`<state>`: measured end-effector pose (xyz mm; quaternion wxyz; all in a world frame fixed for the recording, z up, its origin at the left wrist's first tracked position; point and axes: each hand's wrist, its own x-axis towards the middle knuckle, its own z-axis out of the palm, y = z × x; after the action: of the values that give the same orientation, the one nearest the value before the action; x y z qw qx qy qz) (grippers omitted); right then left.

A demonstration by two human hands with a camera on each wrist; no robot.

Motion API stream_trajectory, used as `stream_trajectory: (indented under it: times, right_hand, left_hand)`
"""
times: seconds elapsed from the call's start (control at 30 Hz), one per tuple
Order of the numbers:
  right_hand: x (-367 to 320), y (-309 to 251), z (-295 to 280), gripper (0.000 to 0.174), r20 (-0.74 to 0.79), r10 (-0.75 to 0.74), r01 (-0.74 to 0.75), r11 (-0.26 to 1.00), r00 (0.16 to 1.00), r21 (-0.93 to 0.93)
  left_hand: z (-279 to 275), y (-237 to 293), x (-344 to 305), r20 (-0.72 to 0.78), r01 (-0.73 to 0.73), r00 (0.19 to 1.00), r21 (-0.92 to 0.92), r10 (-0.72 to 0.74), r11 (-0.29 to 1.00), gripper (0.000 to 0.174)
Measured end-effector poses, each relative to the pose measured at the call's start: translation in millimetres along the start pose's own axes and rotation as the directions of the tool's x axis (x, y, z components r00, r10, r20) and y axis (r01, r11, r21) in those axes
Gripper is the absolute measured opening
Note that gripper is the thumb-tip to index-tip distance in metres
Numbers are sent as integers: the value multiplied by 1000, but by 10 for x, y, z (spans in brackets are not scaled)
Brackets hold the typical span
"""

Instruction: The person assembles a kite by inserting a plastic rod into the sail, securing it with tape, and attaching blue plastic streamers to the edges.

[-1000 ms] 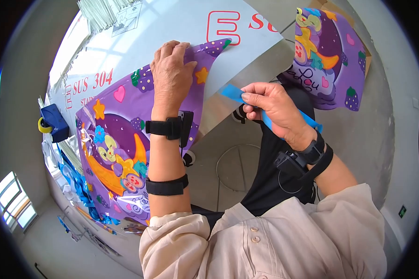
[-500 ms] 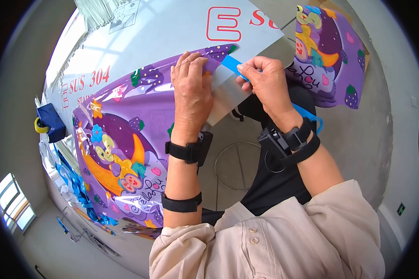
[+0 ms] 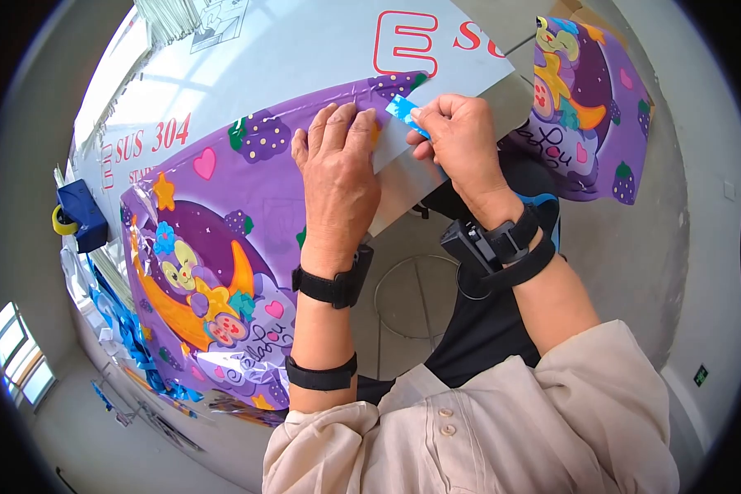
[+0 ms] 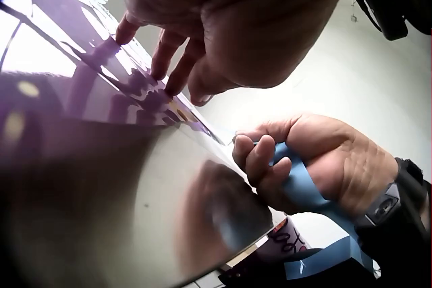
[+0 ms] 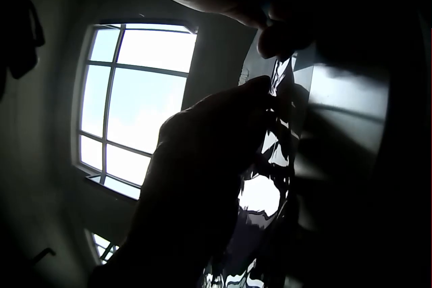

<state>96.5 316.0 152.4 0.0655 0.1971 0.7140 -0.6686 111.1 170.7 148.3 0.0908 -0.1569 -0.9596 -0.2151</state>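
Observation:
A shiny purple plastic sheet [image 3: 263, 185] printed with a cartoon bear on an orange moon lies over the white-covered tabletop [image 3: 280, 74]. My left hand [image 3: 337, 177] rests on its upper right part, fingers slightly bent, tips on the plastic. Just right of these fingertips, my right hand [image 3: 467, 144] pinches a flat blue ribbon [image 3: 407, 115] between thumb and index finger. The ribbon's end overlaps the sheet's edge in the head view. In the left wrist view more of the ribbon [image 4: 304, 187] runs through the palm and hangs below. The right wrist view is very dark.
A second purple printed sheet [image 3: 609, 156] hangs at the right. At the left edge stands a blue tape dispenser [image 3: 82, 216] with a yellow roll, above a bunch of blue ribbons [image 3: 132, 329]. Thin white strips [image 3: 173, 20] lie at the back.
My left hand has moved right and slightly nearer along the sheet. The right hand has moved up, bringing the ribbon's end to the sheet's edge beside the left fingers.

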Motion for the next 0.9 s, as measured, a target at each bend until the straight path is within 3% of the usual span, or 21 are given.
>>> stream_trajectory:
  times: [0.43,0.9]
  right_hand:
    - [-6,9,66,23,-24,48,-48,998,999,34]
    - [18,-16,115,24,-66,39,-44,996,997,-80]
  left_hand:
    - [-13,41,6,10,-8,1000,44,8,999,44]
    - [-13,88,38,60,-6,998,89,1,996,52]
